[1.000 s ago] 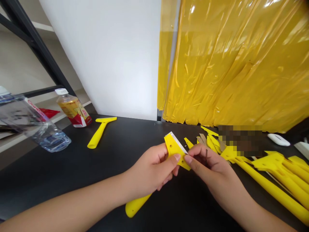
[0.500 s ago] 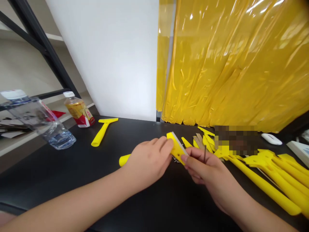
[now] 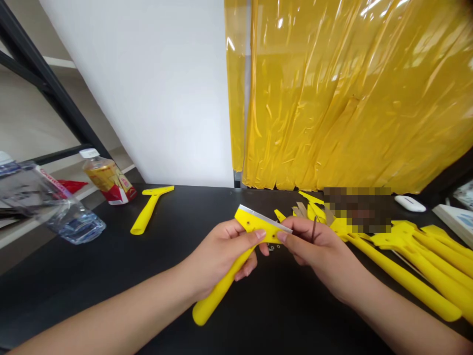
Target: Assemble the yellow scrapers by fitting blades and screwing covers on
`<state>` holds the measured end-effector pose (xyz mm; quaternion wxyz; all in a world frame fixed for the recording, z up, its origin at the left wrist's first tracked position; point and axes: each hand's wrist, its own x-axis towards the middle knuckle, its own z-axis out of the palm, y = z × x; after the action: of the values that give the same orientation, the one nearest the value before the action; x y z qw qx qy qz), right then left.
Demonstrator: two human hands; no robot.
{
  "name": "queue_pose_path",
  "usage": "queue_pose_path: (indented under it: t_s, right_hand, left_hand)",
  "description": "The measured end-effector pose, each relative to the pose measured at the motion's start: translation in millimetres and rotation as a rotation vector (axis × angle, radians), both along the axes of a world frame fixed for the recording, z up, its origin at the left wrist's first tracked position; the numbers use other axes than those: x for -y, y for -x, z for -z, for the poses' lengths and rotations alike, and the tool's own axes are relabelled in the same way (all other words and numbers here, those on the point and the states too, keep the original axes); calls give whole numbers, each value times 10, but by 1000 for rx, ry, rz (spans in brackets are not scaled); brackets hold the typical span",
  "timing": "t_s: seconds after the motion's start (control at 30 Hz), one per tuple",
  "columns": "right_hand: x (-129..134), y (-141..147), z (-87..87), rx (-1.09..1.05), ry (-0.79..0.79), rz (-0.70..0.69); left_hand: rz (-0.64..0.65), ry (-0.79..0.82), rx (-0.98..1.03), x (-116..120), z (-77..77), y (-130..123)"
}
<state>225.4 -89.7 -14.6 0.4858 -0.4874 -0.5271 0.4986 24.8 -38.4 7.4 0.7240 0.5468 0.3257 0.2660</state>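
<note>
My left hand [image 3: 225, 249] is closed round a yellow scraper [image 3: 218, 291], its thumb on the head just below the metal blade [image 3: 260, 217]. The head carries small dark holes and tilts down to the right. At that lower right end, my right hand [image 3: 318, 246] pinches the head and blade between thumb and fingers. A thin dark rod [image 3: 314, 230] stands up from among the right fingers; its lower part is hidden. Small metal nuts [image 3: 272, 247] lie on the black table behind the hands.
Another yellow scraper [image 3: 150, 209] lies at the left, near a drink bottle [image 3: 109, 180] and a clear water bottle [image 3: 79, 222]. Several yellow scraper parts [image 3: 406, 266] are heaped at the right. A white case [image 3: 410, 203] sits behind them, and yellow film [image 3: 332, 98] hangs at the back.
My left hand has turned over and shifted its hold, with its thumb now on the scraper's head. The scraper has rotated, so its blade edge faces up and away and the handle shows. The view has shifted slightly.
</note>
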Motion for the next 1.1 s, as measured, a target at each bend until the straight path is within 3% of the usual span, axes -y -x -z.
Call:
queue_pose_path:
  t_s: [0.13, 0.27, 0.5, 0.7, 1.1]
  right_hand:
    - [-34, -74, -35, 162, -21, 23]
    - [-66, -215, -50, 507, -89, 137]
    - [-67, -267, 152, 1052, -98, 99]
    - [-106, -215, 282, 1181, -158, 22]
    - [-115, -153, 282, 1282, -173, -24]
  left_hand:
    - [-41, -30, 9, -12, 30, 8]
    - [-88, -63, -18, -64, 46, 23]
    - [-95, -34, 15, -85, 68, 34]
    - [-78, -31, 19, -99, 90, 46]
    - [-124, 36, 47, -136, 69, 31]
